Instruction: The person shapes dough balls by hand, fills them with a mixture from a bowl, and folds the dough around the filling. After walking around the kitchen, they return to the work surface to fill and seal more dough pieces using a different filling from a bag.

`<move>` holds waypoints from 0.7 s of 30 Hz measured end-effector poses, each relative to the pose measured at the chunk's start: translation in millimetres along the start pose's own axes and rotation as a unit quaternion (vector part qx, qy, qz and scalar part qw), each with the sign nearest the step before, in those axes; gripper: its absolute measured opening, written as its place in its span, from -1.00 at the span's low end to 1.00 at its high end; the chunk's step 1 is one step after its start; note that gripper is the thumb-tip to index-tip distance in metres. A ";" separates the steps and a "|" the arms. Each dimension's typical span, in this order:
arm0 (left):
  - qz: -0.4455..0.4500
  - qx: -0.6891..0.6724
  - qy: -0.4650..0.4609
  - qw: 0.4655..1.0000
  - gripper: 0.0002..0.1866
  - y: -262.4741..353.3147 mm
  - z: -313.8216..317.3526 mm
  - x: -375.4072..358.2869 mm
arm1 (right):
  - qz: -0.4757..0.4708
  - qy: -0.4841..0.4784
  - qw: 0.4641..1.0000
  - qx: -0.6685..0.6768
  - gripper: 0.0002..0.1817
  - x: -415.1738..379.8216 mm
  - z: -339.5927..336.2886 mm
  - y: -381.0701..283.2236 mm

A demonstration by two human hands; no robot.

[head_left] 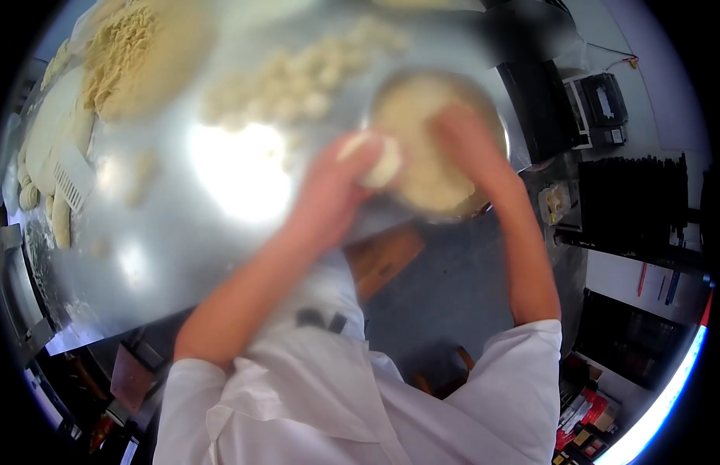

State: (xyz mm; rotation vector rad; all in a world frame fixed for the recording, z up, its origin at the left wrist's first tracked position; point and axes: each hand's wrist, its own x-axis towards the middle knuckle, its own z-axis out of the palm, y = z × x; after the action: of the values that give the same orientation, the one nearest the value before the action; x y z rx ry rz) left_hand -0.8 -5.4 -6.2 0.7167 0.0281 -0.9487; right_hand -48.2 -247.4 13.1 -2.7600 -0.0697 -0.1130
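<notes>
My left hand (335, 180) is closed around a pale, rounded piece of dough (386, 164), just at the left rim of a metal bowl. Inside the bowl (499, 132) lies a tan, crumbly filling (433, 186). My right hand (467, 138) reaches down into the bowl with its fingertips at the filling; motion blur hides how the fingers are set. Behind my left hand, many small pale dough balls (298, 81) lie in a band across the metal table, also blurred.
A large heap of tan crumbly mixture (123, 58) sits at the far left of the metal table (166, 256). Near the left edge are long pale dough pieces (61, 221) and a white slotted scraper (69, 182). A wooden stool (387, 252) stands below the table's front edge.
</notes>
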 end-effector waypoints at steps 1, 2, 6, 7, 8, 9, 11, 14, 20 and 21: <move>-0.002 0.007 0.005 1.000 -0.63 0.7 1.3 -0.1 | 0.019 -0.060 0.998 0.011 -0.84 -7.5 -8.1 -2.9; -0.005 0.015 0.008 1.000 -0.64 1.5 2.5 -0.6 | 0.044 -0.092 0.995 0.021 -0.82 -15.4 -12.7 -6.1; -0.008 0.021 0.022 1.000 -0.65 1.4 6.8 -1.5 | 0.140 -0.198 0.966 0.087 -0.62 -34.1 -35.0 -26.7; -0.007 0.020 0.024 1.000 -0.65 1.1 6.4 -1.0 | 0.161 -0.214 0.958 0.104 -0.58 -33.1 -38.1 -34.9; -0.005 0.019 0.026 0.999 -0.65 1.2 6.0 -0.5 | 0.181 -0.229 0.949 0.121 -0.54 -32.1 -38.1 -40.5; -0.004 0.024 0.027 0.999 -0.65 -0.1 4.7 0.4 | 0.174 -0.210 0.955 0.114 -0.51 -33.0 -31.8 -41.1; -0.001 0.033 0.029 0.999 -0.66 -3.4 1.2 2.7 | 0.157 -0.172 0.968 0.098 -0.45 -36.3 -13.6 -37.3; 0.006 0.062 0.027 0.998 -0.66 -1.8 2.0 0.4 | 0.073 -0.135 0.988 0.024 -0.49 -41.0 -4.0 -35.8; 0.009 0.069 0.022 0.997 -0.66 -2.6 5.4 -0.7 | 0.090 -0.103 0.991 0.014 -0.69 -45.0 2.0 -41.7; 0.008 0.076 0.024 0.997 -0.66 -2.0 6.3 -2.1 | 0.084 -0.083 0.993 0.013 -0.69 -46.3 6.9 -38.5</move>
State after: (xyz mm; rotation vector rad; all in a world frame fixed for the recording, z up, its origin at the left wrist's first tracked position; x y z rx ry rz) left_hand -5.3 -8.2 -1.7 0.8787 -0.0071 -0.9257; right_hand -96.3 -210.6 16.7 -2.7302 0.1152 0.1601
